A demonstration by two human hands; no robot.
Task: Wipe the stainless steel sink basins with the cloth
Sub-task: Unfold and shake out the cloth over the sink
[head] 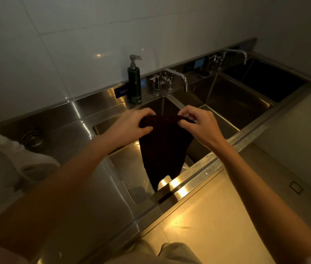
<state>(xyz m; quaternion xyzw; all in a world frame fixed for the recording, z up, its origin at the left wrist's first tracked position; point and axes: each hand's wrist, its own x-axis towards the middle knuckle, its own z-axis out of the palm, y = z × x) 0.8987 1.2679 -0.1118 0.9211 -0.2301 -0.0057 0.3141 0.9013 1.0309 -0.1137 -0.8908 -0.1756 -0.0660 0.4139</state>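
Note:
A dark cloth [163,149] hangs down over the nearest stainless steel basin [124,168]. My left hand [131,124] grips its top left corner and my right hand [198,123] pinches its top right corner, both held above the basin. The cloth's lower tip dangles close to the basin's front rim. A second basin [232,100] lies to the right and a third, darker basin [269,80] beyond it.
A dark pump bottle [134,80] stands on the back ledge beside a faucet [177,77]; another faucet [234,54] serves the far basins. A white object [23,157] lies on the steel drainboard at left, near a round drain [31,138]. Tiled floor lies below the front edge.

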